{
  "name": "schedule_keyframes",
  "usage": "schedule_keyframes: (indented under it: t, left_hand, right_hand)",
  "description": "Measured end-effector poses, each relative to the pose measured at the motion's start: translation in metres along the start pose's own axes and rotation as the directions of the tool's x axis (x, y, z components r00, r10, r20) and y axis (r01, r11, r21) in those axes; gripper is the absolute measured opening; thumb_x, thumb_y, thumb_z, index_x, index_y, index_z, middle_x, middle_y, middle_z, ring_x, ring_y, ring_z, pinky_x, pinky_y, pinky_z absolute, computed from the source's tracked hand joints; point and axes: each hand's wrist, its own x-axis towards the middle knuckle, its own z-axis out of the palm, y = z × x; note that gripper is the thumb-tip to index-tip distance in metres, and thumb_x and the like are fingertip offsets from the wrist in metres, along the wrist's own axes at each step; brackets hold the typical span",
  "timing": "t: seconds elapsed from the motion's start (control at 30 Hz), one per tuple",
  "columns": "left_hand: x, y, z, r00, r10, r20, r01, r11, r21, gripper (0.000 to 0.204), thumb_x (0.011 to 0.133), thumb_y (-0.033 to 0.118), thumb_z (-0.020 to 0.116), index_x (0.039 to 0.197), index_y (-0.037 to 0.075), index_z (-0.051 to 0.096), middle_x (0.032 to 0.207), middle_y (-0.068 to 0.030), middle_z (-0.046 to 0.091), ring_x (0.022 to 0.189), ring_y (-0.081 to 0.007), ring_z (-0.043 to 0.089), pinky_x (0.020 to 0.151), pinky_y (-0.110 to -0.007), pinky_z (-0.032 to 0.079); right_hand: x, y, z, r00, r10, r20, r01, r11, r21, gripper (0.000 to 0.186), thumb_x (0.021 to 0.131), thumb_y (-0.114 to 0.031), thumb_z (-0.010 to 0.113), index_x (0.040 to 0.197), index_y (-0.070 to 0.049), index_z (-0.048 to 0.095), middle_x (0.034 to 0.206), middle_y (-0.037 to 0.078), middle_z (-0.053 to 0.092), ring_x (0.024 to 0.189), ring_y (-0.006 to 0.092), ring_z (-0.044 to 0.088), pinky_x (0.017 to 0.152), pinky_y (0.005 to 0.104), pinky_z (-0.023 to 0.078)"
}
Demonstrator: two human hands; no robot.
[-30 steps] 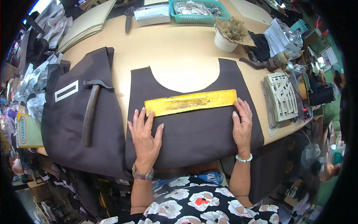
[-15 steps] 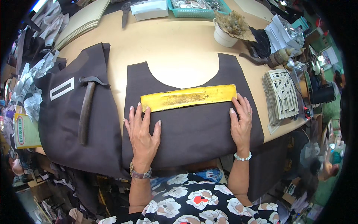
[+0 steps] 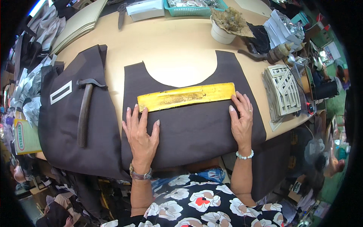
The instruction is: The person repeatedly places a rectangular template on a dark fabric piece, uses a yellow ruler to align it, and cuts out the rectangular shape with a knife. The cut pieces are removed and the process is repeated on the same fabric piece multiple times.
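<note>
A long yellow strip-shaped block (image 3: pixel 211 90), its middle worn brown, lies across a dark brown cloth piece (image 3: pixel 177 132) with a curved neckline. My left hand (image 3: pixel 140 134) rests flat with fingers spread, its fingertips at the block's left end. At the right end, the fingertips of my right hand (image 3: pixel 241 121) touch the block's lower corner; those fingers are outstretched too. Neither hand grips anything. Left of the cloth piece, a hammer (image 3: pixel 85 113) with a dark wooden handle and a white rectangular frame (image 3: pixel 61 92) lie on another dark cloth (image 3: pixel 102 140).
A stack of pale cut-out templates (image 3: pixel 283 92) stands to the right, near a dark handled tool (image 3: pixel 274 55). Behind are a white pot (image 3: pixel 222 34) topped with brown paper, a teal basket (image 3: pixel 189 12) and a white box (image 3: pixel 146 11). Pale sheets (image 3: pixel 81 26) lie far left.
The view has shifted slightly, so the table's things sit a little further left and up. My hands keep their places at the block's ends. Someone's dark head shape shows at lower left.
</note>
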Motion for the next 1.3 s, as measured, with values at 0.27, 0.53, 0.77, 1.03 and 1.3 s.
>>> schedule_keyframes:
  t: [0.27, 0.53, 0.77, 1.03, 1.3]
  left_hand:
    - [-0.0022, -0.0027, 0.0005, 1.000, 0.001, -0.004, -0.001, 0.999, 0.035, 0.049, 0.083, 0.018, 0.067, 0.128, 0.004, 0.054, 0.138, -0.0190, 0.044, 0.134, -0.0402, 0.032, 0.106, -0.060, 0.022]
    - [-0.0014, 0.0019, -0.0019, 0.999, -0.019, -0.027, 0.020, 0.999, 0.050, 0.050, 0.082, 0.019, 0.068, 0.128, 0.005, 0.054, 0.136, -0.0187, 0.046, 0.134, -0.0401, 0.031, 0.106, -0.060, 0.022]
    - [-0.0012, -0.0003, -0.0039, 1.000, -0.014, -0.022, 0.014, 1.000, 0.018, 0.046, 0.081, 0.019, 0.070, 0.123, 0.005, 0.058, 0.134, -0.0165, 0.049, 0.133, -0.0391, 0.033, 0.107, -0.059, 0.023]
    - [-0.0030, 0.0008, -0.0056, 0.999, -0.011, -0.032, 0.011, 1.000, -0.014, 0.043, 0.080, 0.017, 0.071, 0.120, 0.004, 0.061, 0.132, -0.0164, 0.050, 0.132, -0.0388, 0.035, 0.106, -0.059, 0.023]
    - [-0.0023, 0.0013, -0.0041, 1.000, -0.019, -0.024, 0.018, 0.999, -0.032, 0.043, 0.081, 0.018, 0.070, 0.121, 0.003, 0.060, 0.134, -0.0173, 0.049, 0.132, -0.0390, 0.035, 0.106, -0.060, 0.024]
  right_hand:
    - [-0.0004, -0.0020, 0.0024, 1.000, -0.014, 0.012, 0.015, 0.998, -0.063, 0.038, 0.091, -0.021, 0.057, 0.124, -0.004, 0.059, 0.135, 0.011, 0.051, 0.132, 0.0333, 0.036, 0.112, 0.0471, 0.022]
    - [-0.0004, -0.0030, 0.0023, 1.000, -0.019, -0.003, 0.018, 0.997, -0.072, 0.038, 0.090, -0.020, 0.058, 0.124, -0.005, 0.059, 0.135, 0.010, 0.051, 0.132, 0.0330, 0.037, 0.112, 0.0472, 0.022]
    - [0.0005, -0.0044, 0.0032, 1.000, -0.020, 0.000, 0.019, 0.996, -0.084, 0.038, 0.090, -0.021, 0.058, 0.124, -0.004, 0.059, 0.135, 0.011, 0.051, 0.131, 0.0338, 0.037, 0.112, 0.0471, 0.023]
    - [-0.0003, -0.0028, 0.0017, 1.000, -0.018, 0.017, 0.020, 0.997, -0.073, 0.040, 0.090, -0.023, 0.057, 0.126, -0.005, 0.058, 0.137, 0.010, 0.050, 0.133, 0.0339, 0.035, 0.112, 0.0469, 0.021]
    - [-0.0001, -0.0021, 0.0012, 1.000, -0.015, 0.027, 0.017, 0.996, -0.089, 0.041, 0.091, -0.023, 0.057, 0.128, -0.006, 0.056, 0.138, 0.010, 0.048, 0.133, 0.0340, 0.034, 0.112, 0.0471, 0.021]
